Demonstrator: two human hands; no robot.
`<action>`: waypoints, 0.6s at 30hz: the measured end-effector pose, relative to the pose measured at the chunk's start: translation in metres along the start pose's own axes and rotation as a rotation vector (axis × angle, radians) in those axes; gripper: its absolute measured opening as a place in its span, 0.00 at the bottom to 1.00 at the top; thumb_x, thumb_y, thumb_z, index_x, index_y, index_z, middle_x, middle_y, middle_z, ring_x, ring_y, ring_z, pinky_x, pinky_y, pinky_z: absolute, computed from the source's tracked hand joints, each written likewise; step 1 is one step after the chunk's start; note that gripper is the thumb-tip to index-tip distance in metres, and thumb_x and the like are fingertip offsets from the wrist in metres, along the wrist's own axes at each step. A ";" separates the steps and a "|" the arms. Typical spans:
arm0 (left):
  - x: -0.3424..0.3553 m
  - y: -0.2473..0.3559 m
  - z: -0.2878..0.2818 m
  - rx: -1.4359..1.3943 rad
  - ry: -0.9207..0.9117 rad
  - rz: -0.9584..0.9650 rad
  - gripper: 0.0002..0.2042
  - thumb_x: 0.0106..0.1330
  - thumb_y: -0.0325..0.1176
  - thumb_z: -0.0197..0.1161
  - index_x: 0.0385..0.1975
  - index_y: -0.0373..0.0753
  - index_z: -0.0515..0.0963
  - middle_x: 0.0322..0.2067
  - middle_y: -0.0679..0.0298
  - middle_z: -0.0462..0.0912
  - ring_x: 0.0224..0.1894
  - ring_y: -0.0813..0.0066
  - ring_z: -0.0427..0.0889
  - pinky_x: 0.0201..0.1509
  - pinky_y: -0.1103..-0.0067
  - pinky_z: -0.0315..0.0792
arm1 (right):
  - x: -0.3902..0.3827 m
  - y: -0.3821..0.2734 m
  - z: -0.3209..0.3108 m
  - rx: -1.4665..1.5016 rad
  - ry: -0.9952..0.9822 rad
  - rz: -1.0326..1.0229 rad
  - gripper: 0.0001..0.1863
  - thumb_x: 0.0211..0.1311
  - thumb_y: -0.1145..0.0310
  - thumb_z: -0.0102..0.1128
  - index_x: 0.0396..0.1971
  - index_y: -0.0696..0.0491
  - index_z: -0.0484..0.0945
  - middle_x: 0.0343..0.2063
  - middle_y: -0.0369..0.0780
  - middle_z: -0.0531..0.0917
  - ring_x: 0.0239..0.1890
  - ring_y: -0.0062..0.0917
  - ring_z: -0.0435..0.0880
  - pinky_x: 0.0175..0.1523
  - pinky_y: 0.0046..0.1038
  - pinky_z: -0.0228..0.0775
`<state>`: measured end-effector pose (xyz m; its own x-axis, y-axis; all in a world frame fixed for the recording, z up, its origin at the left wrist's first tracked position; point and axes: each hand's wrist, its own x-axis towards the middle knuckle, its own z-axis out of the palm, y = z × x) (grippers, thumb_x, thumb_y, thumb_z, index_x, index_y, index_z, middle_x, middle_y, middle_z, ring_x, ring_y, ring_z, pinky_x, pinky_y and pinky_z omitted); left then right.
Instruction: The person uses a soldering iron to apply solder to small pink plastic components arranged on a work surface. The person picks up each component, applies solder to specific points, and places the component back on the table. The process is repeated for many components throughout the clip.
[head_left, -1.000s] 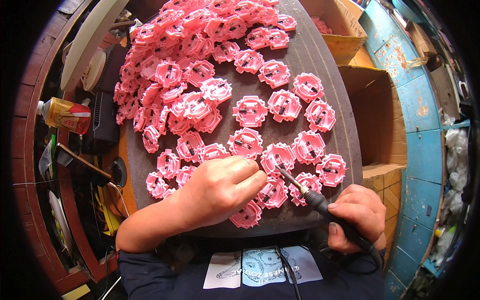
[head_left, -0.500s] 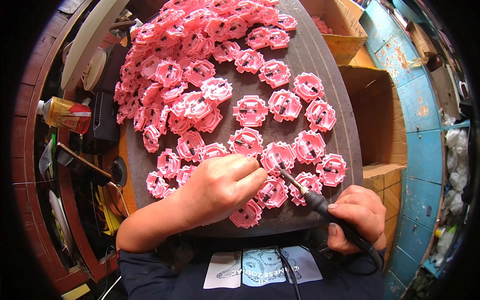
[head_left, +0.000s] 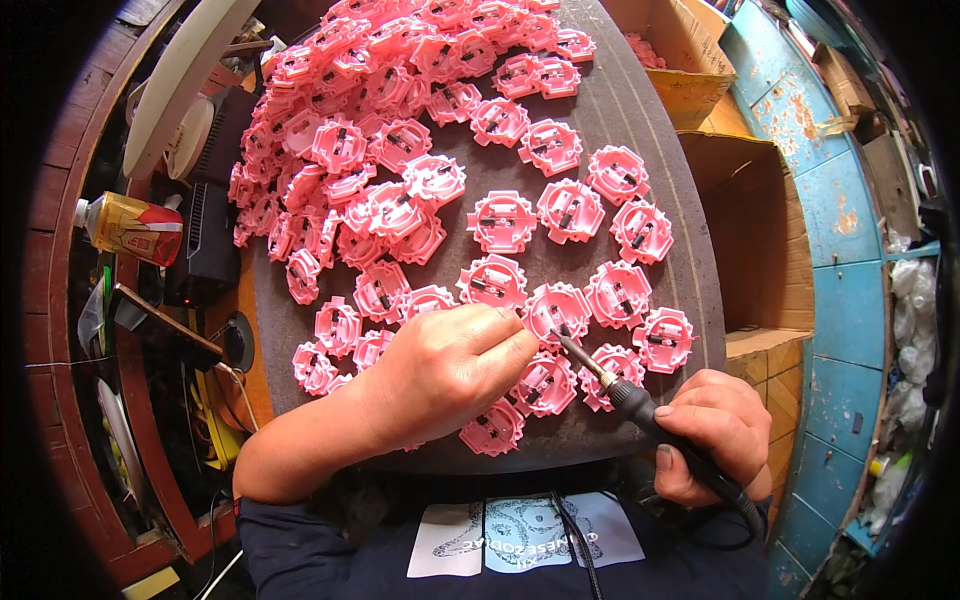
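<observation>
Seen from above, a person works at a round dark desk (head_left: 640, 120) strewn with pink plastic parts. Their left hand (head_left: 445, 370) lies knuckles-up near the desk's front edge, the forearm crossing in from the lower left; its fingers are curled and the fingertips (head_left: 520, 335) are pinched narrow against the rim of one pink part (head_left: 557, 312), pressing it flat on the desk. The right hand (head_left: 715, 430) sits just off the desk's edge at the lower right, wrapped closed around the black handle of a soldering iron (head_left: 640, 405), thumb along the top. The iron slants up and to the left, and its metal tip meets the same pink part, just beside the left fingertips. A dark cord runs from the iron's handle below the right hand. More pink parts lie singly in loose rows around the held one, while a thick pile of them (head_left: 360, 110) covers the far left of the desk. A yellow and red can (head_left: 130, 228) lies on its side on the cluttered shelf to the left, well apart from both hands. Cardboard boxes (head_left: 760, 240) stand open just beside the desk on the right, against a blue wall.
</observation>
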<state>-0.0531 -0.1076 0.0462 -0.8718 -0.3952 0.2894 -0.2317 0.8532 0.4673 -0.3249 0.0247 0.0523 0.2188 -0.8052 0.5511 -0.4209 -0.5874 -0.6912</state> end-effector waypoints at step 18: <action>-0.002 -0.005 -0.009 -0.027 0.021 -0.042 0.12 0.57 0.20 0.73 0.41 0.34 0.82 0.35 0.57 0.82 0.35 0.57 0.84 0.39 0.66 0.77 | 0.008 0.003 0.004 -0.024 0.024 0.006 0.18 0.53 0.77 0.72 0.45 0.62 0.81 0.25 0.44 0.84 0.22 0.34 0.83 0.28 0.33 0.75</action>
<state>-0.0466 -0.1144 0.0507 -0.8522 -0.4379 0.2865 -0.2557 0.8262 0.5021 -0.3206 0.0161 0.0524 0.1953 -0.8062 0.5584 -0.4428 -0.5806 -0.6833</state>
